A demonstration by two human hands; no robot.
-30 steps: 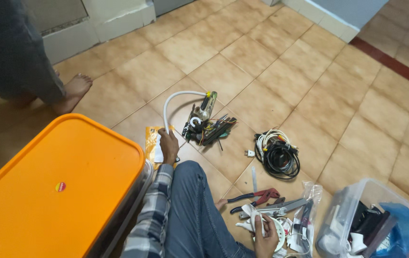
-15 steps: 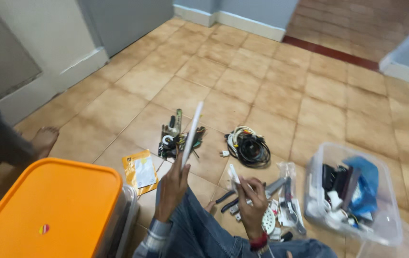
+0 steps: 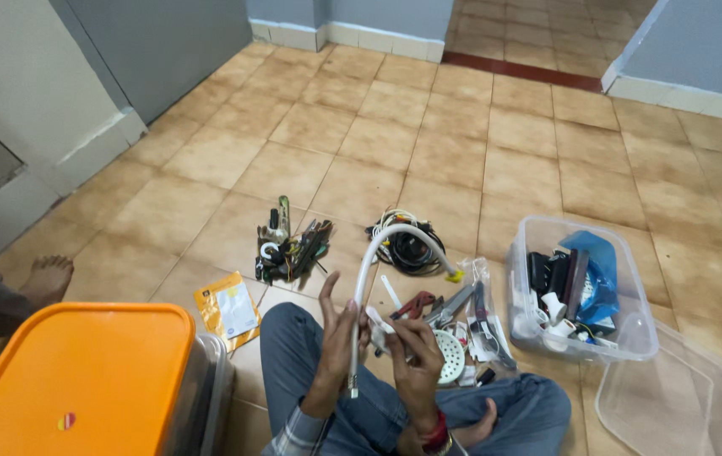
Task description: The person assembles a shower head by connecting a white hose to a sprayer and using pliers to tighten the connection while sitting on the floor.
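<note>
Storage bin (image 3: 82, 371) w/ smooth orange lid sits at far left, a yellow packet (image 3: 228, 309) on the tile floor (image 3: 496, 160) beside it. Left hand (image 3: 337, 329) is wrapped round the lower part of a white hose (image 3: 367, 279), fingers curled but loose; the right hand (image 3: 412, 355) pinches near its metal end. Step looks like inspecting the fitting; next move likely needs a steady two-hand hold. Hose arcs up, then right, ending in a yellow tip over a dark cable coil (image 3: 407, 247). Clear plastic tub (image 3: 635, 342) at right holds mixed parts.
</note>
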